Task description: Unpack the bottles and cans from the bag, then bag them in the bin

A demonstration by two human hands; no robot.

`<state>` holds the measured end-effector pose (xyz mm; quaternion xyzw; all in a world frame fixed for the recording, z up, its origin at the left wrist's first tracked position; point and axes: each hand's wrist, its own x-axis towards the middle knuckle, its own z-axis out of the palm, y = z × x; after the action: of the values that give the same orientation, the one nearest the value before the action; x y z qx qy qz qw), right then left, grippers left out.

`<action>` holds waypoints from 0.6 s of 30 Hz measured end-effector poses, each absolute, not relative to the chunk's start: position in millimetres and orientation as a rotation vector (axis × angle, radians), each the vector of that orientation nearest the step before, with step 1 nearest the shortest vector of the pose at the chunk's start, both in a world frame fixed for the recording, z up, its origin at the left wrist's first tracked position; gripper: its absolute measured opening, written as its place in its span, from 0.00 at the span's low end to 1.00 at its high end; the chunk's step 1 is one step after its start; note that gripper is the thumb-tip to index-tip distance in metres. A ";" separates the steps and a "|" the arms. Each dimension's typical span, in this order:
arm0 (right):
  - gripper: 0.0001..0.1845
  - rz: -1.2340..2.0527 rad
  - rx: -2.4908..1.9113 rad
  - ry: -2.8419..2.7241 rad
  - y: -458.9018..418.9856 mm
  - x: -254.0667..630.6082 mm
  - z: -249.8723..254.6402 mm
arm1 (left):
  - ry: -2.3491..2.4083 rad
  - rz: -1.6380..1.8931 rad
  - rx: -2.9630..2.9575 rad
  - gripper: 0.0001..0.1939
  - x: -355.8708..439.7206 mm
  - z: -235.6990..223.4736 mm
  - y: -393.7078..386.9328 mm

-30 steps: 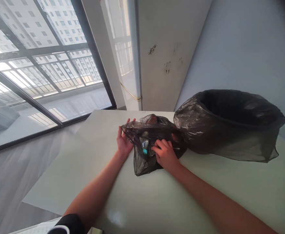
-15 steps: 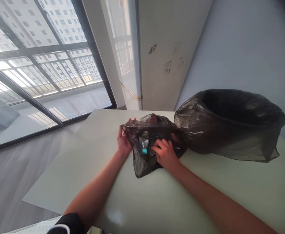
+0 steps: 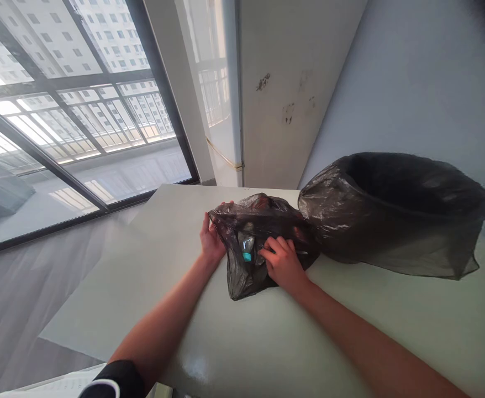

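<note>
I have the dark plastic bag [image 3: 275,213] lying crumpled near the far edge of the worktop [image 3: 143,260], nearer its far left corner than its right edge. A see-through bottle [image 3: 247,243] with a teal cap [image 3: 247,257] shows at its front; I can't make out the reddish shapes under the film.

I judge the film thin, soft and a little slippery, easily stretched or torn by a fingertip, and light in itself; the bulges suggest loose contents that could shift. I'd take it by gathered folds along the rim, not one thin layer, with a palm under the bulk.

My left hand [image 3: 210,240] is at the bag's left end, palm up and fingers loosely spread, some behind the film; I can't tell whether it pinches the edge. My right hand [image 3: 283,262] rests on the near side, fingers bent; a firm hold isn't certain.

Just beside the bag's right end, seemingly touching, stands a wide-mouthed bin [image 3: 400,237] covered in dark film, close to the wall [image 3: 412,83].
</note>
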<state>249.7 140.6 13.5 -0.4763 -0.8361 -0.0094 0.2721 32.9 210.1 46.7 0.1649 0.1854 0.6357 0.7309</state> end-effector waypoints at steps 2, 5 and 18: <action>0.14 -0.026 -1.282 -2.254 140.6 249.7 13.4 | 0.415 1.390 0.361 0.27 32.3 45.7 210.3; 0.14 -0.038 -1.273 -2.257 140.5 249.5 14.4 | 0.445 1.381 0.319 0.27 30.0 44.1 210.9; 0.15 -0.049 -1.274 -2.266 141.3 250.5 11.7 | 0.561 1.384 0.259 0.19 25.9 39.1 212.3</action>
<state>250.5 141.3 11.7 -0.4721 -0.8398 -0.0180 0.2673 25.9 212.3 39.1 0.1173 0.2545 0.6275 0.7265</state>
